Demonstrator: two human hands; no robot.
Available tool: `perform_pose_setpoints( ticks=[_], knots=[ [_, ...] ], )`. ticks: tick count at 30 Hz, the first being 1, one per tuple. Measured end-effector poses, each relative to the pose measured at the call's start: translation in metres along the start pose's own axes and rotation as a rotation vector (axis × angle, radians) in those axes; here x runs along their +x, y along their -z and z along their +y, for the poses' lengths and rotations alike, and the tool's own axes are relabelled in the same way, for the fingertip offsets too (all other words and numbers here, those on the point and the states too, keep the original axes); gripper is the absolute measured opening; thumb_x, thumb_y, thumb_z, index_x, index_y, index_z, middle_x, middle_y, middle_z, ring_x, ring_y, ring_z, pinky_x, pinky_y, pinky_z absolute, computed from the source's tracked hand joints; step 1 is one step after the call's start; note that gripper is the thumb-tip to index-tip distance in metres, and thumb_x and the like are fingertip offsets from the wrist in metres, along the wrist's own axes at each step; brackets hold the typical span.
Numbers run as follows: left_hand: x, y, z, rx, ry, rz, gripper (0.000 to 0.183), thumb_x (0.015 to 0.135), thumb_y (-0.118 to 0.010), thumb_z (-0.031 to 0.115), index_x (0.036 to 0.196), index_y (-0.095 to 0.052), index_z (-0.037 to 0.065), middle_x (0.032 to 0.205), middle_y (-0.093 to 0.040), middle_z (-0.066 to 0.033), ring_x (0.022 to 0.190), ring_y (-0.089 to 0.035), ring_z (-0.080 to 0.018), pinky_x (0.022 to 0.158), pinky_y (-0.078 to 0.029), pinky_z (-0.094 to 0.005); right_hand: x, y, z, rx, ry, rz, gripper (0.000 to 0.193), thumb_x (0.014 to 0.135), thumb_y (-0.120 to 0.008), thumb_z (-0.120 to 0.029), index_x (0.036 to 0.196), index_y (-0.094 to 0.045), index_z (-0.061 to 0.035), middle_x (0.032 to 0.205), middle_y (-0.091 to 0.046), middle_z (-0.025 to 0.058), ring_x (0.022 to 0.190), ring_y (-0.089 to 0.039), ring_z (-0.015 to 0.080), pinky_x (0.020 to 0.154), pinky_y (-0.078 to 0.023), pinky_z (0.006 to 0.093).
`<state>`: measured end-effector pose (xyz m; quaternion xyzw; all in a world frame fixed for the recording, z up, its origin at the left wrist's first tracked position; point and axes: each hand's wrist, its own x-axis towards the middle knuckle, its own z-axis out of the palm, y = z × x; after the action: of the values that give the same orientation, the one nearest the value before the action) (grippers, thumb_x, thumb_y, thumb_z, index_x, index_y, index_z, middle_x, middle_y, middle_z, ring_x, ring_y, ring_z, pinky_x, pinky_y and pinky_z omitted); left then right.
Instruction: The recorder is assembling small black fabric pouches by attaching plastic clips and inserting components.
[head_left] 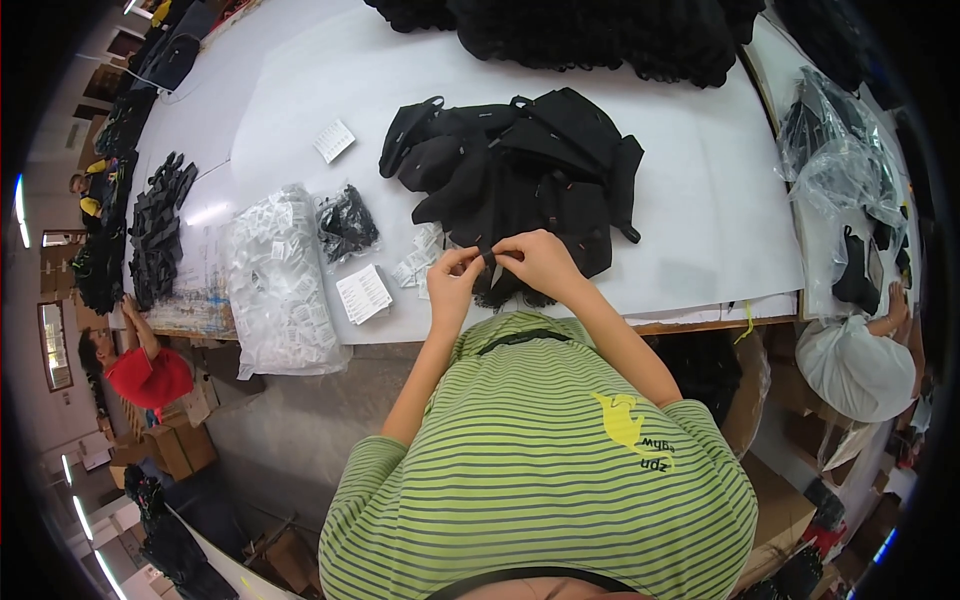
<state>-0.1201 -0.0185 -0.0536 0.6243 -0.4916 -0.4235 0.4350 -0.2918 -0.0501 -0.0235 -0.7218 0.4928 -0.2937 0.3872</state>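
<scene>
My left hand [455, 280] and my right hand [541, 263] meet at the near side of a heap of black fabric bags [560, 140]. Fingertips of both are pinched on a small black strap-like piece [488, 257], mostly covered by the fingers. Close to my left hand lie loose small white labels [418, 255] and a stack of printed white cards [363, 294]. Left of these are a clear bag of small black parts [347, 222] and a large clear plastic bag full of white labels [285, 290]. One more white card [334, 141] rests farther back.
A big black heap [610, 35] occupies the white table's [700, 230] far side. Black straps [160, 230] lie at the left. Plastic-wrapped black goods [840, 150] sit on the right. People in red [150, 378] and white [858, 370] are at either side.
</scene>
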Motion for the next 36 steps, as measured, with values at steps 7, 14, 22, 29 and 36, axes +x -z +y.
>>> perform_pose_setpoints(
  ticks=[7,14,22,29,36],
  knots=[
    [-0.006,0.006,0.027,-0.017,-0.218,0.099,0.008,0.08,-0.067,0.005,0.086,-0.066,0.0,0.078,-0.057,-0.0015,0.065,-0.049,-0.0076,0.062,-0.04,-0.0216,-0.005,-0.008,-0.001,0.304,-0.12,0.102,0.013,0.08,-0.066,-0.014,0.089,-0.067,-0.0043,0.071,-0.064,0.0044,0.061,-0.06,0.0138,0.058,-0.045,0.0249],
    [-0.011,0.018,0.053,-0.529,-0.114,-0.088,0.01,0.09,-0.06,0.008,0.096,-0.059,0.0,0.081,-0.059,-0.0013,0.069,-0.054,-0.0074,0.065,-0.043,-0.021,-0.014,0.021,-0.01,0.851,-0.176,0.187,0.01,0.086,-0.064,-0.009,0.092,-0.059,-0.0023,0.082,-0.064,0.0051,0.078,-0.061,0.0104,0.077,-0.046,0.0226],
    [-0.017,0.009,0.064,-0.281,-0.168,-0.239,0.012,0.09,-0.06,0.013,0.09,-0.059,0.002,0.075,-0.056,0.0032,0.068,-0.047,-0.0009,0.058,-0.033,-0.0163,-0.022,0.017,-0.027,0.893,-0.107,0.14,0.012,0.093,-0.055,-0.01,0.1,-0.048,-0.0029,0.084,-0.065,0.0095,0.071,-0.053,0.0086,0.067,-0.043,0.0213],
    [-0.014,0.003,0.08,-0.28,-0.181,-0.347,0.013,0.091,-0.057,0.013,0.085,-0.055,0.002,0.07,-0.053,0.0044,0.061,-0.038,-0.0005,0.053,-0.027,-0.0177,-0.028,0.015,-0.034,0.878,0.012,0.121,0.011,0.097,-0.046,-0.013,0.103,-0.044,-0.0042,0.07,-0.054,0.0031,0.064,-0.044,0.0076,0.061,-0.036,0.0199],
    [-0.012,0.002,0.092,-0.199,-0.192,-0.446,0.012,0.09,-0.057,0.012,0.085,-0.054,0.001,0.066,-0.051,0.0044,0.056,-0.032,-0.0008,0.05,-0.025,-0.0187,-0.036,0.019,-0.041,0.916,0.026,0.12,0.012,0.097,-0.047,-0.012,0.105,-0.041,-0.0053,0.067,-0.047,-0.001,0.061,-0.037,0.0054,0.056,-0.027,0.0191]
  ],
)
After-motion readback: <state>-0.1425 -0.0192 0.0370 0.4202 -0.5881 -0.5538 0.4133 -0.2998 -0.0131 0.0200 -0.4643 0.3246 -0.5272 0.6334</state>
